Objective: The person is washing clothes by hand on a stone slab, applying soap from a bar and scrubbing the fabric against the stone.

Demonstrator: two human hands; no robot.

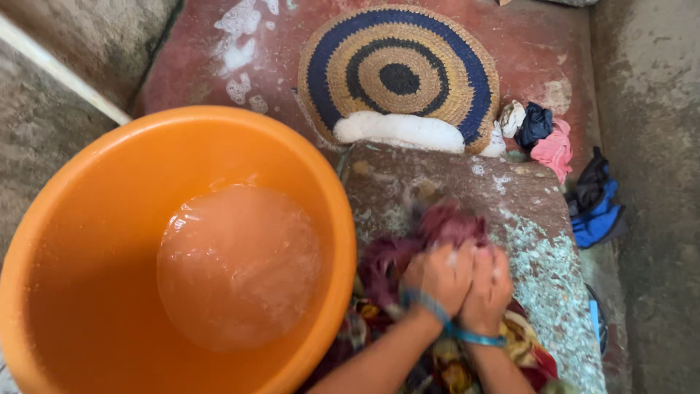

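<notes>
The orange basin (95, 241), nearest the camera, holds a pool of soapy water. Just right of it, the left hand (437, 277) and right hand (490, 286) press side by side, each grip clenched on the maroon cloth (437, 230), which lies bunched on the rough stone slab (539, 241). Beyond the slab lie a round woven mat (399, 73) and small crumpled clothes (550, 142) on the wet red floor (219, 66)

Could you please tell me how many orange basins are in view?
1: the orange basin sits left of the stone slab, holding soapy water, beside both hands scrubbing the maroon cloth. None seems hidden.
</notes>
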